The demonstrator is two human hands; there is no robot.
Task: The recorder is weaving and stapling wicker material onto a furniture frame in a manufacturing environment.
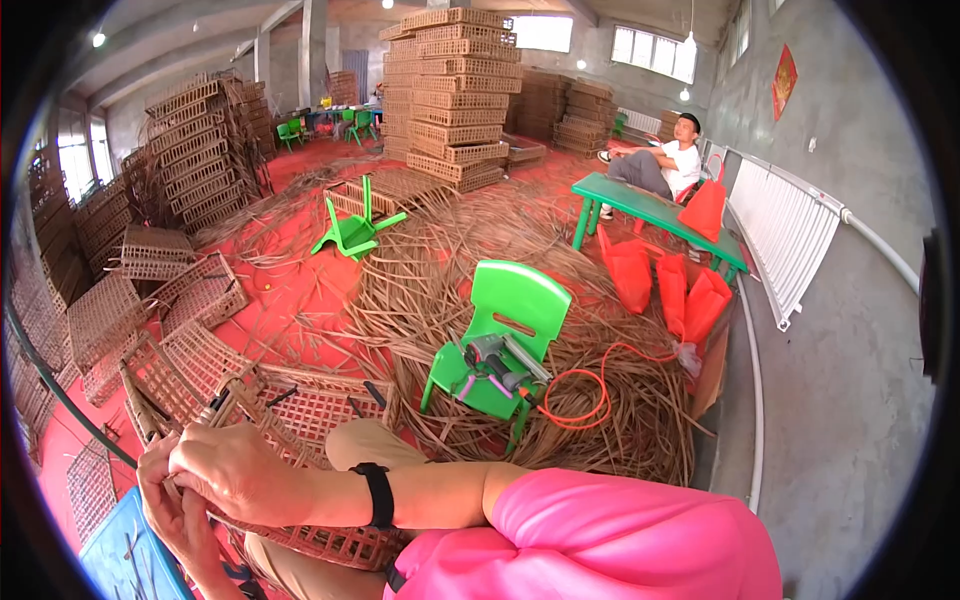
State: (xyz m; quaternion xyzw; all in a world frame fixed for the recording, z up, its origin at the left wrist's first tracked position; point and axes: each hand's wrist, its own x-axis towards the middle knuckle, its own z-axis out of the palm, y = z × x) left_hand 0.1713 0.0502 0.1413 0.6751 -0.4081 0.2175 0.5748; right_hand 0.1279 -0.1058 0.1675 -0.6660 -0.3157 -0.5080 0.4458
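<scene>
A brown woven basket (325, 400) with an open lattice lies tilted across my lap, its panels spread to the left and ahead of me. My right hand (228, 470) is closed in a fist at its near left edge; whatever the fingers grip is hidden under them. Just below and left, my left hand (178, 505) has its fingers bent around the basket's edge, touching my right hand. A black strap (377, 494) circles my right forearm. Short dark pieces (375, 394) stick out of the lattice near the basket's far rim.
A blue stool (135, 550) stands at lower left. Ahead, a green chair (520, 300) carries a power tool (490, 358) with an orange hose (607, 385). Loose brown strips (610, 440) cover the floor. Stacked baskets (460, 100) rise behind; a person (680, 160) sits by a green table (640, 197).
</scene>
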